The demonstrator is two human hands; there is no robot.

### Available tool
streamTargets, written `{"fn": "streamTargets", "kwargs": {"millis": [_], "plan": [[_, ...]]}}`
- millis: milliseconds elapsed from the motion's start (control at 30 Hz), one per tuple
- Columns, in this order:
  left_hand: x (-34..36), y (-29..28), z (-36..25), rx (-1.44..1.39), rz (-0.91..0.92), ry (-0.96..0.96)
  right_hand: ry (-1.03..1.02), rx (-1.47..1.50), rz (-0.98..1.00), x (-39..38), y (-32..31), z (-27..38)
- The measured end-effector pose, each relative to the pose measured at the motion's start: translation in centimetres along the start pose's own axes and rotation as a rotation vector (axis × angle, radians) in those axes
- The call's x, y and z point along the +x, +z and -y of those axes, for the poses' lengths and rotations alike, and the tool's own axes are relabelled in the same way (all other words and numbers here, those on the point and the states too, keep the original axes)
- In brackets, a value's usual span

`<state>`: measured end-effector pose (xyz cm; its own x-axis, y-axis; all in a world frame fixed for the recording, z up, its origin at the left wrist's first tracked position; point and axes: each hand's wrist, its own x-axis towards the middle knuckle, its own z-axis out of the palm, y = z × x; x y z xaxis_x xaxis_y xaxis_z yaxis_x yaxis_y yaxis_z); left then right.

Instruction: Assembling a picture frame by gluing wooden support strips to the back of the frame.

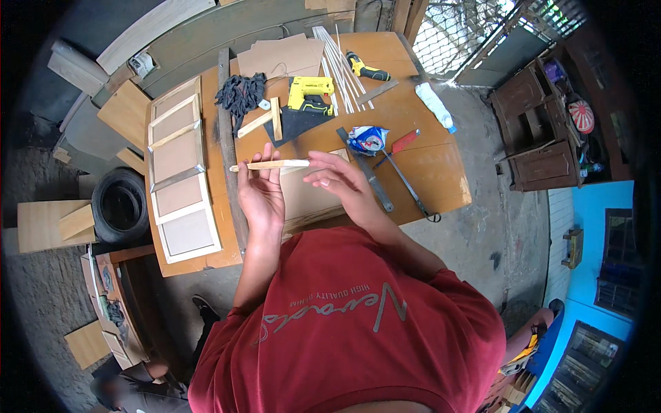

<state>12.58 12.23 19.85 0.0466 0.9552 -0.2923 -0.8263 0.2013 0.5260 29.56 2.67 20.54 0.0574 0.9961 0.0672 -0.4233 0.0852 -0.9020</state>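
My left hand [261, 199] is palm up at the near side of the orange-brown table [437, 162], its fingers and thumb around a short, pale wooden strip [275, 164]. The strip lies roughly level, one end sticking out past the thumb. Beside its other end is my right hand [344, 182], fingers stretched and slightly apart, holding nothing that I can see; whether a fingertip touches the strip I cannot tell. Beneath both hands lies a flat wooden panel [306, 196], partly covered by my arms. Two short wood pieces [277, 118] rest just beyond my left hand.
A long framed panel [180, 199] lies left, beside a dark bar [227, 138]. Farther back are a black cloth [241, 96], yellow nailer [310, 93], white strips [341, 72] and yellow drill [367, 67]. Rightward sit a blue-white bag [367, 140], metal ruler [372, 180], red-handled tool [405, 141] and bottle [435, 107].
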Motion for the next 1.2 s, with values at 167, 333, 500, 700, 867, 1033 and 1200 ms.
{"fn": "streamTargets", "kwargs": {"millis": [167,333,500,700,867,1033,1200], "plan": [[-0.2,-0.1,-0.1,0.013,0.062,0.013,0.039,0.056,0.106,-0.4,0.2,1.4],[-0.9,0.5,0.2,-0.001,0.049,0.06,0.075,0.066,0.097,-0.6,-0.2,1.2],[-1.4,0.6,0.3,0.048,0.051,0.133,0.086,0.07,0.067,-0.9,-0.2,1.6],[-2.7,1.8,0.4,0.13,0.033,0.258,0.124,0.059,0.037,-1.3,-0.4,1.7],[-2.9,1.6,0.9,0.182,0.054,0.361,0.169,0.083,0.007,-1.5,-0.3,1.9],[-3.0,1.8,1.3,0.235,0.089,0.423,0.153,0.012,0.001,-1.5,-0.2,2.0],[-3.2,2.1,1.5,0.254,0.104,0.472,0.148,-0.085,0.011,-1.9,0.0,2.3]]}}
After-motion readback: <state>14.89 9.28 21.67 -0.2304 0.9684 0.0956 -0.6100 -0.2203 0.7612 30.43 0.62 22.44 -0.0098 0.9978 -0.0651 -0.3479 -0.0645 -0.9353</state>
